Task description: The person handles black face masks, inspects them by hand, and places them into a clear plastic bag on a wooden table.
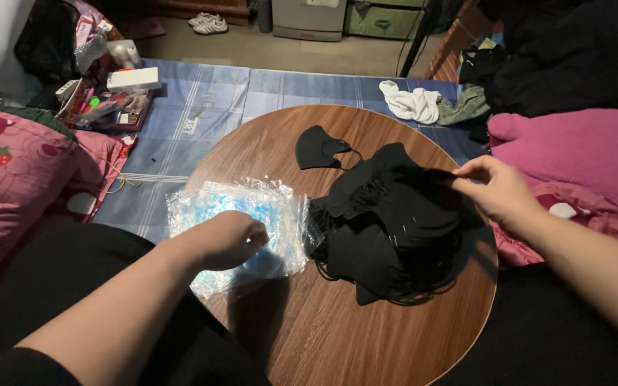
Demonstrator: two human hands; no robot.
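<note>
A round wooden table [302, 329] lies in front of me. My left hand [227, 239] rests with curled fingers on a stack of clear plastic bags [252, 207] with a bluish tint, at the table's left side. My right hand [498, 189] pinches the top edge of a black face mask at the right of a loose pile of black masks [388, 229]. One single black mask [320, 148] lies apart, toward the far side of the table.
The table stands on a blue striped bedsheet [202, 114]. A pink pillow [16, 171] is at left, a magenta blanket [574, 150] at right, white cloth [410, 104] behind, and a cluttered tray of small items [112, 100] at far left.
</note>
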